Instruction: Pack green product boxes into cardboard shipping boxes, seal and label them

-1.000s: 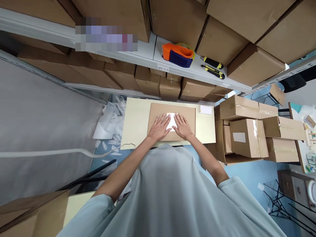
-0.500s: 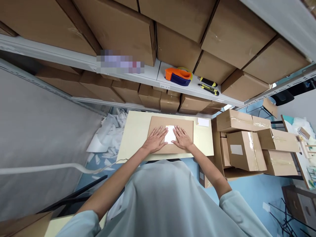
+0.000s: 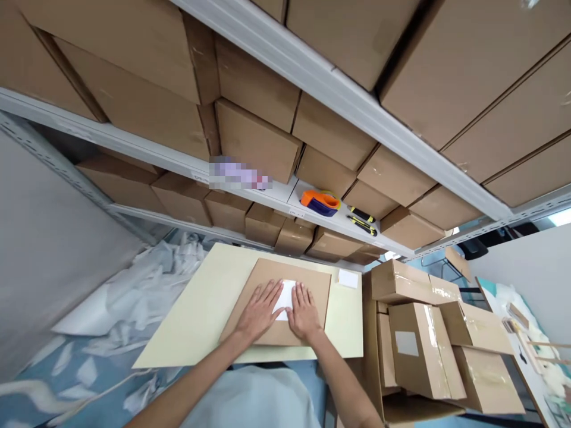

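Observation:
A flat brown cardboard box (image 3: 263, 279) lies on the pale yellow table (image 3: 196, 315). On its top sits a white label (image 3: 288, 294), partly covered by my fingers. My left hand (image 3: 259, 310) rests flat across the label's left side, fingers stretched out. Over the right edge of the label lies my right hand (image 3: 304, 309), also flat with its fingers extended. Neither hand grips anything. A small stack of white labels (image 3: 348, 278) is at the table's far right corner.
Above the table, a shelf (image 3: 285, 191) bears an orange and blue tape dispenser (image 3: 320, 203), two yellow and black cutters (image 3: 362, 224) and cardboard boxes (image 3: 259, 139). Taped boxes (image 3: 423, 351) are piled to the right. Torn white paper (image 3: 151, 279) lies at left.
My view has tilted up, so the table and hands appear lower and more shelving shows. Both hands stay flat over the label, and the fingers have shifted only slightly.

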`<state>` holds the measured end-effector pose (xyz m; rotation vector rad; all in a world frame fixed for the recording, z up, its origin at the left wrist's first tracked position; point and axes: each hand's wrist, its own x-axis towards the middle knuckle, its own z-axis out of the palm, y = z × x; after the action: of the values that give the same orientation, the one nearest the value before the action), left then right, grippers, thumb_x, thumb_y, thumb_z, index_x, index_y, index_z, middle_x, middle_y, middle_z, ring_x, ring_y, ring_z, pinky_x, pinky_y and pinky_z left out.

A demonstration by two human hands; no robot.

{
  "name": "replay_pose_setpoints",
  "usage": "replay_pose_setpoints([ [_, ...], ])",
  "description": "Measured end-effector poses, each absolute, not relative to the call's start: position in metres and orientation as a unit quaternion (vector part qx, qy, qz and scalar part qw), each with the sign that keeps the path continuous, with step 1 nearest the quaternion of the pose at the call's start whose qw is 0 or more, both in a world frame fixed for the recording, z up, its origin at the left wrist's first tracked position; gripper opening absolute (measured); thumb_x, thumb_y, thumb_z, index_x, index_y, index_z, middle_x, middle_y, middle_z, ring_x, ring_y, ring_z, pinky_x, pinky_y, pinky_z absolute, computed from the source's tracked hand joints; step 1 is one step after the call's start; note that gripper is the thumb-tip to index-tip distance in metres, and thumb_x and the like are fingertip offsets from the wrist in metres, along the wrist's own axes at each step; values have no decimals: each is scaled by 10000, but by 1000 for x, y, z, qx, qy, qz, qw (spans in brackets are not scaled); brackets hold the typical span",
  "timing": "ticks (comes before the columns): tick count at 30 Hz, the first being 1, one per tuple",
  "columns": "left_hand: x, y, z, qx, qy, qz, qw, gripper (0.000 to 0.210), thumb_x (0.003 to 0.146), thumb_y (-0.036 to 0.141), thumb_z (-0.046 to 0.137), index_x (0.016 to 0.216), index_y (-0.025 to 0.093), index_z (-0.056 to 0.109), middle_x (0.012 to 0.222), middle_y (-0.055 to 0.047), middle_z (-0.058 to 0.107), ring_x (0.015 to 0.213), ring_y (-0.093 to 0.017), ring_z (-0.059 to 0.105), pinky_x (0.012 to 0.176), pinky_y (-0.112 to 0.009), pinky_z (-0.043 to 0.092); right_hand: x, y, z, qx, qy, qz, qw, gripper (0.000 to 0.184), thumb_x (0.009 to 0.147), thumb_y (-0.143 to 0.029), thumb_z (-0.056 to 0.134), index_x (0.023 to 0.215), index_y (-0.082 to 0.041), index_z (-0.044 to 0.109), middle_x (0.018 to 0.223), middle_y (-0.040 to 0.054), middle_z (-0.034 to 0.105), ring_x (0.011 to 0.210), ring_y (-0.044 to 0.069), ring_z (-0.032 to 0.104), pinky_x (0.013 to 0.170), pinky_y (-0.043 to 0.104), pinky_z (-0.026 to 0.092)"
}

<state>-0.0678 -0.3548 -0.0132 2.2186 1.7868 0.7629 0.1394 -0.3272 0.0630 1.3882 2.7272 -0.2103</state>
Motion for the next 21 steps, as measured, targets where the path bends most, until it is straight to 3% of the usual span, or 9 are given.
replay_pose_setpoints([
  [5, -91, -349, -20, 779, 566, 257, 78, 656, 1068, 393, 464, 1713, 325, 563, 1761, -72, 537, 1668, -321, 490, 1379, -550, 386, 146, -315, 69, 421, 904, -63, 34, 704, 1195, -421, 433, 1841, -206, 254, 1874, 90, 246, 1767, 303, 282, 1433, 575, 349],
  [10, -70, -340, -14, 738, 636, 217, 62, 691, 1023, 284, 467, 1706, 304, 566, 1744, -118, 529, 1600, -392, 565, 1259, -613, 516, 136, -316, 63, 432, 900, -57, 10, 742, 1174, -423, 453, 1846, -208, 224, 1867, 109, 237, 1744, 329, 293, 1415, 565, 396],
  [15, -61, -333, -20, 724, 630, 280, 12, 590, 1077, 454, 489, 1648, 384, 622, 1760, -34, 519, 1662, -346, 494, 1369, -562, 403, 124, -325, 55, 427, 904, -9, -2, 821, 1155, -385, 475, 1851, -349, 42, 1865, 14, 133, 1744, 271, 219, 1376, 551, 466],
  [18, -72, -333, -27, 738, 609, 290, 0, 565, 1088, 484, 497, 1639, 441, 612, 1742, 11, 546, 1637, -324, 533, 1364, -538, 416, 123, -328, 57, 440, 898, -10, -5, 836, 1168, -405, 427, 1837, -334, -70, 1865, 3, 82, 1745, 248, 182, 1396, 526, 438],
  [21, -84, -341, -32, 771, 571, 282, 3, 581, 1086, 417, 489, 1657, 489, 567, 1728, 45, 568, 1623, -295, 555, 1367, -517, 413, 123, -329, 61, 444, 896, -15, -4, 850, 1170, -417, 442, 1836, -321, -78, 1869, 17, 97, 1752, 261, 194, 1403, 542, 426],
])
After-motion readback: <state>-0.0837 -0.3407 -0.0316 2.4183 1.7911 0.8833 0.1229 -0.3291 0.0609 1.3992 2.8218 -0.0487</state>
